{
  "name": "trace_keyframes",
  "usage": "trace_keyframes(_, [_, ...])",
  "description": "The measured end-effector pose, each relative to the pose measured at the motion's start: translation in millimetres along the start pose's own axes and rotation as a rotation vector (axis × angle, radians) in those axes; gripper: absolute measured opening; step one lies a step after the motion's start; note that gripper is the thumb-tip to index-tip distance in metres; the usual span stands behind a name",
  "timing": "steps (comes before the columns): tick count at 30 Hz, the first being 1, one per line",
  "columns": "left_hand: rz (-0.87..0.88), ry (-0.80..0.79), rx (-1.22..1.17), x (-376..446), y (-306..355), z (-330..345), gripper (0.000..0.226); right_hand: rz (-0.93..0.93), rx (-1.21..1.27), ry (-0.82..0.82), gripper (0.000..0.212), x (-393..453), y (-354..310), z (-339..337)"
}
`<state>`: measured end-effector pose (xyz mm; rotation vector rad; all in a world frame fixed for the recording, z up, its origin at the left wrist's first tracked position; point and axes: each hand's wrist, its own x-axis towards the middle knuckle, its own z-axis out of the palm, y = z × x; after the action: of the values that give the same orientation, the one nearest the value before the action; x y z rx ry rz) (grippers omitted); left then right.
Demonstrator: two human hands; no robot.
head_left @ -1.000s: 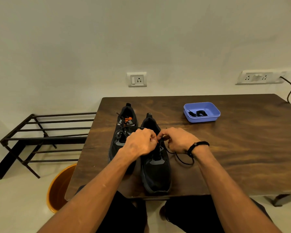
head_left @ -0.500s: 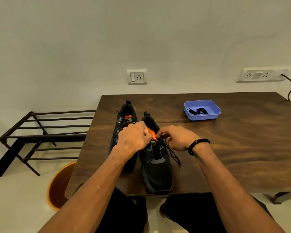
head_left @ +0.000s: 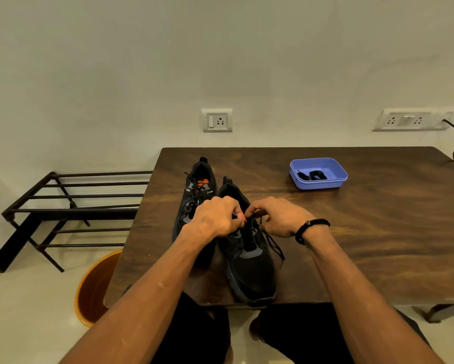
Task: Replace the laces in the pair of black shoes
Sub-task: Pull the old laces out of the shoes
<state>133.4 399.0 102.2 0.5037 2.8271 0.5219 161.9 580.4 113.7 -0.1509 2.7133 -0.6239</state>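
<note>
Both my hands pinch the lace (head_left: 272,241) at the near shoe (head_left: 249,269) on the desk (head_left: 378,232): left hand (head_left: 216,218), right hand (head_left: 279,216). Best I draw each crossing free slowly, steadying the tongue.

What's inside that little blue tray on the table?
The blue tray holds a small dark bundle, apparently coiled black laces. Nothing else shows inside; its near wall hides a strip of the floor.

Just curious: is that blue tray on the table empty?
Not empty. The blue tray holds a small dark coiled bundle, probably laces.
</note>
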Motion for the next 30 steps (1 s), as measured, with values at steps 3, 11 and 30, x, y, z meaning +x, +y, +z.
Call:
trace_keyframes(3, [-0.122,0.083,-0.076,-0.4,-9.1,-7.6,0.008,0.024,0.021,0.038,0.037,-1.2,3.5,-2.0])
trace_keyframes(11, [-0.184,0.173,-0.076,-5.3,-15.9,-7.0,0.037,0.027,-0.017,0.077,0.035,-0.6,2.0,-0.9])
trace_keyframes(30, [-0.165,0.583,-0.283,2.0,-20.3,-17.6,0.025,0.020,-0.033,0.070,0.034,-1.6,2.2,-2.6])
